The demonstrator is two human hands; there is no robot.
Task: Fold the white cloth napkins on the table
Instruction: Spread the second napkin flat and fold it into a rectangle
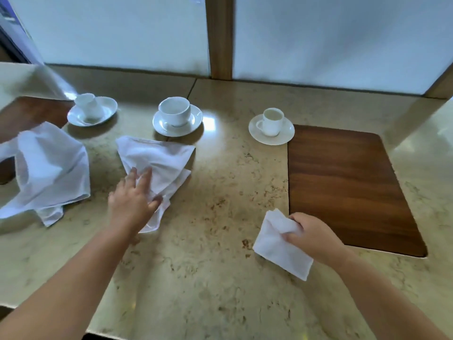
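- My left hand [133, 196] lies on the crumpled middle napkin [157, 163], fingers spread over the cloth and thumb pinching a fold near its lower edge, so it grasps that napkin.
- That napkin lies loose on the marble table [215, 278], just in front of the middle cup [175, 111], which stands on its saucer [177, 121].
- My right hand [311, 238] is clenched around one corner of a folded napkin [278, 246], a small neat rectangle. The rest of it hangs down and left from my fist. I cannot tell whether its lower edge touches the table.
- The folded napkin sits well to the right of the middle cup and nearer to me, just beside the near left corner of the dark wooden inlay [348, 187].
- A third napkin [50, 173] lies unfolded in a rumpled heap to the left of the middle cup, well apart from my left hand.
- Left of the middle cup, a left cup [88, 105] sits tilted on a saucer [92, 111].
- Right of the middle cup, a right cup [272, 121] stands upright on a saucer [271, 130] at the far left corner of the inlay.
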